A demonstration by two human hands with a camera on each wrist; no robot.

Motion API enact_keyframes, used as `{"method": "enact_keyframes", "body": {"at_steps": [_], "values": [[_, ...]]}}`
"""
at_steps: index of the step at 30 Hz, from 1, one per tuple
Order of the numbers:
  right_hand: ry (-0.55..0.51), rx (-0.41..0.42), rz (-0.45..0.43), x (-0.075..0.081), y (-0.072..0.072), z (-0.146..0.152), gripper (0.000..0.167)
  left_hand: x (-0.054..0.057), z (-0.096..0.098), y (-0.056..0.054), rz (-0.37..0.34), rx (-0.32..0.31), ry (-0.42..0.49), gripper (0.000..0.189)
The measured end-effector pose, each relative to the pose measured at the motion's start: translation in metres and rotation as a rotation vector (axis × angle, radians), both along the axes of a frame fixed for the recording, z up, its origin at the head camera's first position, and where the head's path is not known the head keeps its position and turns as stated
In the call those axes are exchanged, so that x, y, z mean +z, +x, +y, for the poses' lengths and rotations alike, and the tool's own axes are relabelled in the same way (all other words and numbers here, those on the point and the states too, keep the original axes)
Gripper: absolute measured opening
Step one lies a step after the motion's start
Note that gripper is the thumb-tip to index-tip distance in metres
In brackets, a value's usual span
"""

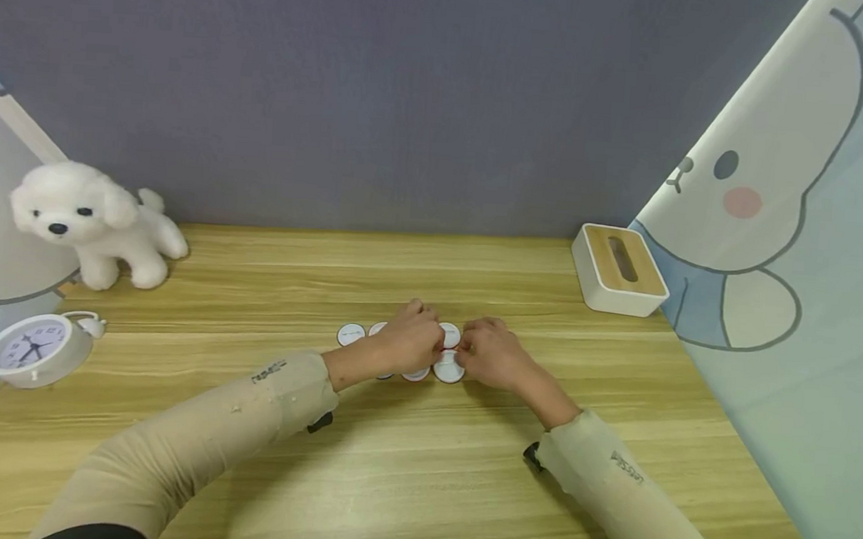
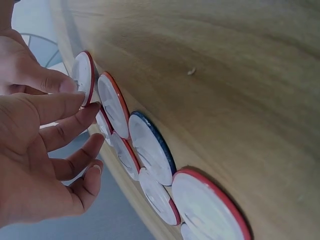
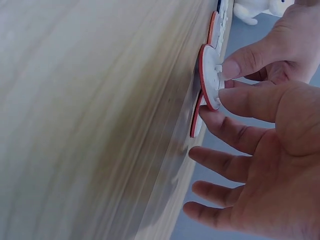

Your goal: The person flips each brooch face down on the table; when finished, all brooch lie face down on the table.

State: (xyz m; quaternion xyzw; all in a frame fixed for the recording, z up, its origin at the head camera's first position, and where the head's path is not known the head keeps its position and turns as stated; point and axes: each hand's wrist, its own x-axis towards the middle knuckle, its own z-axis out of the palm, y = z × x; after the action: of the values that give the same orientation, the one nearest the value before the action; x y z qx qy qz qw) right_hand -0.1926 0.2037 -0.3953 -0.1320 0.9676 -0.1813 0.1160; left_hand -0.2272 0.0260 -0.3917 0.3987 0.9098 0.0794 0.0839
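Note:
Both hands meet at one round pin badge (image 1: 449,368), whose white back faces up and whose rim is red. It is tilted off the table in the right wrist view, where my right hand (image 3: 270,165) pinches its near edge between thumb and index finger. My left hand (image 2: 45,155) pinches the opposite side of the badge (image 2: 83,75) with thumb and index finger, its other fingers loosely bent. Small white fittings stand on the badge's back (image 3: 212,75). More badges lie back-up in two rows, including an orange-rimmed badge (image 2: 112,102) and a blue-rimmed badge (image 2: 150,147).
On the wooden table (image 1: 385,500), a white plush dog (image 1: 104,222) and a white alarm clock (image 1: 35,350) stand at the left. A tissue box (image 1: 619,270) with a wooden lid sits at the back right. A grey panel (image 1: 383,99) rises behind the table.

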Motion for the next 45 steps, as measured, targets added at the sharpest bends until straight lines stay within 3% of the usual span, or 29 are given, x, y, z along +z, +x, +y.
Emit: {"method": "enact_keyframes", "body": {"at_steps": [11, 22, 29, 45], "values": [[0.028, -0.018, -0.044, -0.002, 0.000, -0.004, 0.020, -0.004, 0.000, 0.001, 0.001, 0.013, -0.016, 0.014], [0.059, -0.020, -0.014, 0.001, 0.003, -0.001, 0.019, -0.004, -0.001, 0.005, 0.066, 0.003, 0.004, 0.014], [0.054, 0.011, 0.052, 0.000, 0.008, -0.001, 0.007, -0.002, 0.000, 0.008, 0.047, 0.020, -0.019, 0.012], [0.061, -0.010, 0.037, -0.001, 0.007, -0.011, 0.005, -0.004, -0.001, 0.010, 0.104, 0.031, -0.055, 0.014]]}}
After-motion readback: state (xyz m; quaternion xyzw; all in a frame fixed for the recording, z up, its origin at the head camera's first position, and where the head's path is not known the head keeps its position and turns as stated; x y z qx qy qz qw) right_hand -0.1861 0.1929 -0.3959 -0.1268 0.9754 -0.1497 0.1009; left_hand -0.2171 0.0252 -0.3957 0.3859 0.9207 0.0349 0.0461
